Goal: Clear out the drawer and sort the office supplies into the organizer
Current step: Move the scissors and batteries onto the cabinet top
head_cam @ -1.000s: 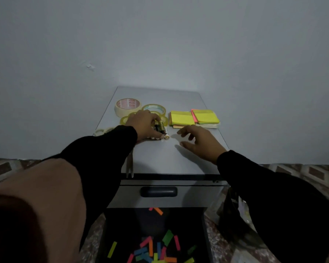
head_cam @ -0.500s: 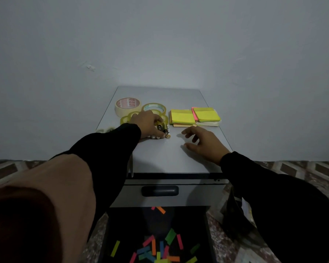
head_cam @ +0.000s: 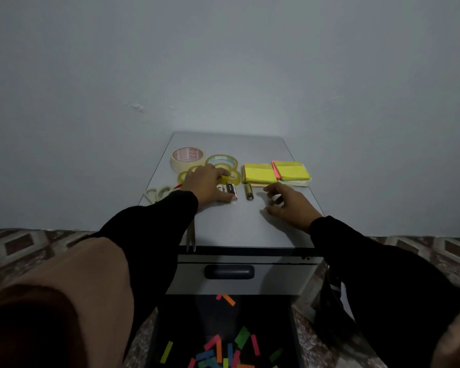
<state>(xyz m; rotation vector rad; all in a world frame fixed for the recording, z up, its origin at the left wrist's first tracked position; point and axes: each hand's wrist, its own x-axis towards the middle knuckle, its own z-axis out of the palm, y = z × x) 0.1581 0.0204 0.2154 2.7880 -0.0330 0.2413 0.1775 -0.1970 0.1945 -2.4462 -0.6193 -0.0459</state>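
Looking down over a grey cabinet top (head_cam: 239,227), starting at the far left edge: a pale pair of scissor handles (head_cam: 157,193) lying flat, blades (head_cam: 190,241) poking out toward the front edge from under the black left sleeve. Next along, a fat roll of masking tape (head_cam: 185,159) with red print on its core, sitting at the back. Just right of it, a clear tape roll (head_cam: 221,161), with smaller yellowish rolls (head_cam: 183,178) crowded in front, partly hidden by the left hand (head_cam: 206,185). Left hand palm down, fingers curled over a cluster of dark batteries (head_cam: 227,189), thumb tip touching the cabinet surface beside them. Just right of that cluster and apart from it, one gold-and-black battery (head_cam: 248,192) lying alone on the top. Behind it, a yellow sticky-note pad (head_cam: 259,173), and touching its right side a second yellow pad (head_cam: 292,170) with a pink edge, stacked on paler paper. Right hand (head_cam: 288,205) near the lone battery, not touching it, fingers loosely bent, holding nothing. Below, closed upper drawer with a dark handle (head_cam: 229,271). Beneath that, the open drawer (head_cam: 175,325), dark inside, scattered with coloured paper strips (head_cam: 225,350) in orange, pink, green and blue. Patterned floor (head_cam: 32,248) on both sides.
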